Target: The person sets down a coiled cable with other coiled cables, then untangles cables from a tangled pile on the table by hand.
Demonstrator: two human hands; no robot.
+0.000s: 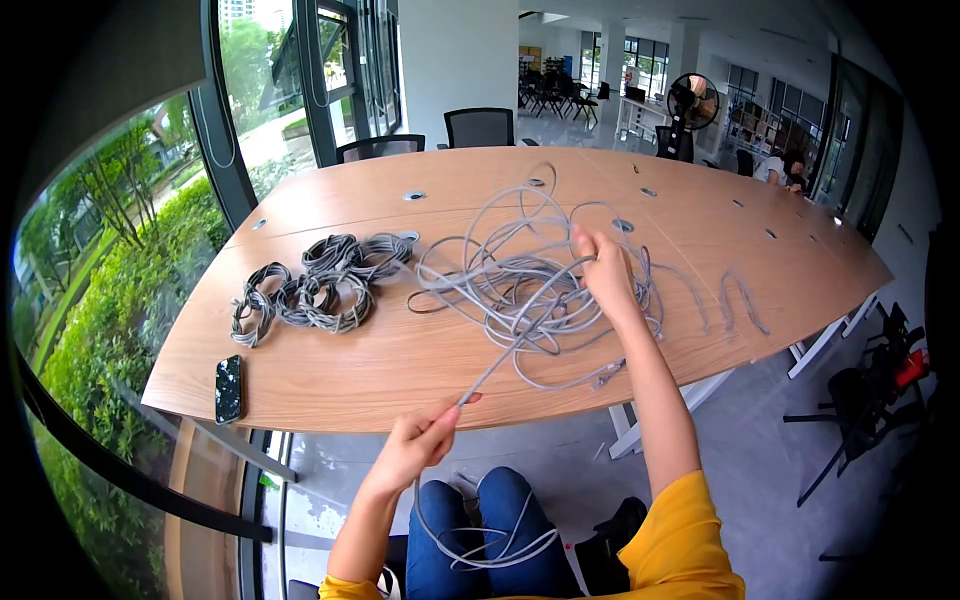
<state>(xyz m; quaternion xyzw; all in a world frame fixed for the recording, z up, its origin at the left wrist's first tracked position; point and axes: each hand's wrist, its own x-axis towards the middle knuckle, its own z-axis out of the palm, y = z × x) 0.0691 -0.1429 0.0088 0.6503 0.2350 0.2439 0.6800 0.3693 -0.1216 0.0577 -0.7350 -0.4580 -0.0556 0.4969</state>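
A loose tangle of grey cable (pixel 520 290) spreads over the middle of the wooden table (pixel 330 385). My left hand (pixel 420 437) is closed on a strand of it just off the table's front edge. From there the strand runs up to the right across the tangle, and its other end hangs in loops over my lap (pixel 490 545). Above the right side of the tangle, my right hand (pixel 603 268) is closed round the cable. Plugs at some cable ends (pixel 607 375) lie near the front edge.
Several coiled cable bundles (pixel 340 300) lie left of the tangle, with a phone (pixel 229 388) in front of them. Black chairs (pixel 478 128) stand behind the table. A fan (pixel 690 105) and another person (pixel 780 170) are at the far right. Windows line the left.
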